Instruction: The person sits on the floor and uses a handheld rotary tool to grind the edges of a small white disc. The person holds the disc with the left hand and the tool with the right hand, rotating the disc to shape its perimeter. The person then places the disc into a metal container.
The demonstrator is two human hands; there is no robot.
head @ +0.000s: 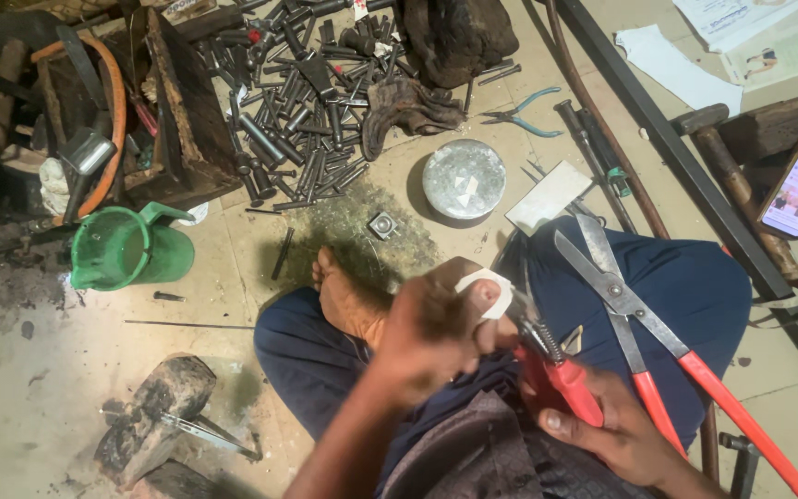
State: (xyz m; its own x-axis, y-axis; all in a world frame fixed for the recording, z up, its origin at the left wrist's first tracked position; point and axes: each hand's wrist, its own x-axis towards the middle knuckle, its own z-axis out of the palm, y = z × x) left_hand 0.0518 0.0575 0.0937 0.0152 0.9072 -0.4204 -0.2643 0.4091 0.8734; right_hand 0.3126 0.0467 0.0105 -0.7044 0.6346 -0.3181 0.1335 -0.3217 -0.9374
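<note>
Left hand (436, 319) pinches a small white strip (489, 291) over the lap; right hand (602, 425) is clenched on red-handled snips (551, 360). Blades sit beside the fingers; a slip likely nicks them. Big shears (634, 319) rest loose on the knee.

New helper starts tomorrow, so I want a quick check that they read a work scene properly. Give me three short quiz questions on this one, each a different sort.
1. True or false: the right hand holds a red-handled cutter.
2. Which lies on the person's lap: A) the green jug, B) the big red-handled shears, C) the round tin?
3. Fill in: the left hand pinches a small ___ strip.

Key: 1 true; 2 B; 3 white.
</note>
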